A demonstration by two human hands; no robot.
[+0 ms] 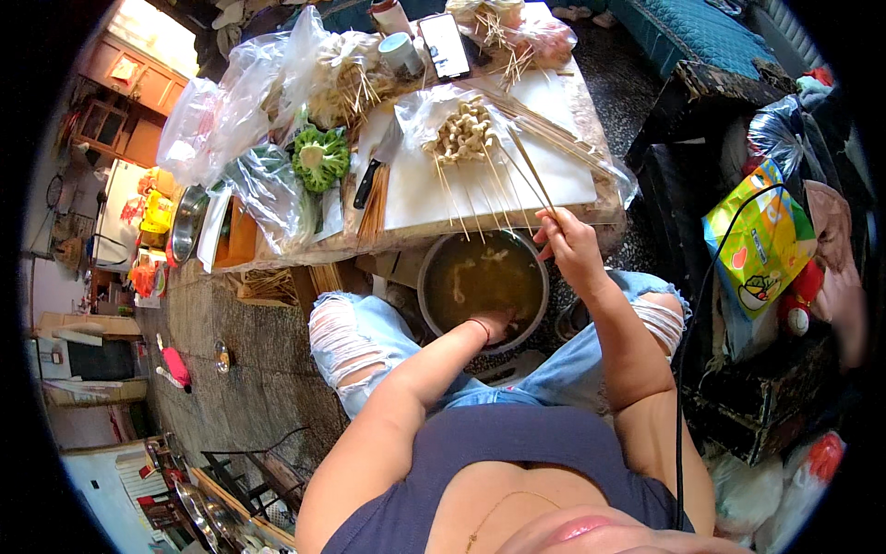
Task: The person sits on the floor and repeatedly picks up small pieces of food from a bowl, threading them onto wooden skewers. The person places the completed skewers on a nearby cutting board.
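My left hand (493, 325) dips into a metal pot (424, 305) of murky brownish water between my knees. Its fingers are under the surface and cannot be made out. A few pale pieces float in the water. Over the pot's right rim, my right hand (570, 247) is closed around bamboo skewers (528, 166) that point up and away to the left. Beyond the pot, on a white cutting board (411, 205), lies a heap of pale food pieces (463, 131) on skewers, resting on clear plastic, with bare stick ends toward me.
Left of the board are a black-handled knife (367, 185), a green vegetable head (320, 159) and plastic bags (221, 129). A phone (445, 46) and a blue-lidded jar (400, 54) stand at the table's back. A colourful bag (759, 245) sits at the right.
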